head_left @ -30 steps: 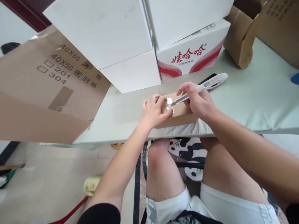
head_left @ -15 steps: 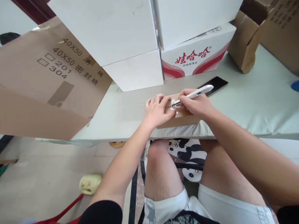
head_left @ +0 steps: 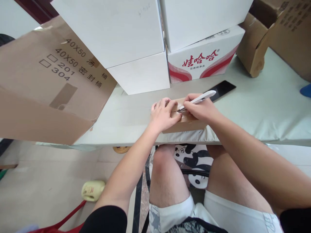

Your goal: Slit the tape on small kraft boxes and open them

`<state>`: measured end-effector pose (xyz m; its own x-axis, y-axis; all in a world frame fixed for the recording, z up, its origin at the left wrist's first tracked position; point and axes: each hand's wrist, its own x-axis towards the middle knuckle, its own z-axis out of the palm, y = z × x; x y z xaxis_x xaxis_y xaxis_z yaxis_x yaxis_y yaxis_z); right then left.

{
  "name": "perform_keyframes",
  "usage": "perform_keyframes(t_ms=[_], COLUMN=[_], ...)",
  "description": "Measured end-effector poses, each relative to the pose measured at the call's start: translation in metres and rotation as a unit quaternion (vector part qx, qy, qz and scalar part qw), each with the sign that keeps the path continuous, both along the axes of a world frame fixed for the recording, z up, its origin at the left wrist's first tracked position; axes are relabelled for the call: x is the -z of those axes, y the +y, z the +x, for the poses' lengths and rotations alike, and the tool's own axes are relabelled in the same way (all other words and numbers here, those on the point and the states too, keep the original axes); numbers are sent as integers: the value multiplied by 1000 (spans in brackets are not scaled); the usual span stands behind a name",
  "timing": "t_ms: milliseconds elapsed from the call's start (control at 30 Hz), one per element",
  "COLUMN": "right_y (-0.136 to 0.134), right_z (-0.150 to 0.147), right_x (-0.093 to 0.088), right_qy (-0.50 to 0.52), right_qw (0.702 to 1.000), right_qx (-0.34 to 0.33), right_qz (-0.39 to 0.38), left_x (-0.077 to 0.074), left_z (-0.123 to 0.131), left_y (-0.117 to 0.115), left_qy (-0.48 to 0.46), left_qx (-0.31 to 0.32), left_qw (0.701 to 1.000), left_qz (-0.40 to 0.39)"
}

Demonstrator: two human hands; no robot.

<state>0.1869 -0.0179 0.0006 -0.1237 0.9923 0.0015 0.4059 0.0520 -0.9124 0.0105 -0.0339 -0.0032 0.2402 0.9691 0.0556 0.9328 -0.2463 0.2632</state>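
Note:
A small brown cardboard box point(head_left: 186, 125) lies on the cloth-covered table point(head_left: 126, 119) near its front edge, with clear tape across its top seam. Over the box's left part, my left hand point(head_left: 162, 114) holds it, fingers bent over the top and thumb along the near side. My right hand point(head_left: 202, 108) is closed around a white utility knife point(head_left: 208, 94), slanted with its handle up to the right. The knife's tip meets the taped seam between my two hands. A black smartphone point(head_left: 224, 89) lies flat just beyond my right hand.
White boxes point(head_left: 141, 74) stand stacked behind, beside a red-and-white water carton point(head_left: 201, 64). Large brown cartons stand at left point(head_left: 58, 90) and far right point(head_left: 257, 48). A blue object point(head_left: 306, 90) sits at the right edge. On the floor is a yellow jug point(head_left: 93, 190).
The knife and my right hand have shifted slightly left, and its handle tilts a little lower. My left hand stays on the box.

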Motion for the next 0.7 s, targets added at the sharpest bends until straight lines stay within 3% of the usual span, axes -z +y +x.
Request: perform_keyframes(t_ms=[333,533,633,700], right_y=[9,8,1,-3], right_z=[7,2,20,47], right_x=[14,6,0,6], right_qy=[134,341,388,370], right_qw=[984,932,915,921], right_qx=[113,121,107,121], right_qz=[17,-12,-5,9], left_x=[0,-1,0,0], left_z=[0,0,0,-1], left_y=[1,1,0,0], left_qy=[-4,-2,-7,-11], left_qx=[-5,-6,-7,-5], left_qw=[1000,1000,1000,1000], left_qz=[3,5,4,7])
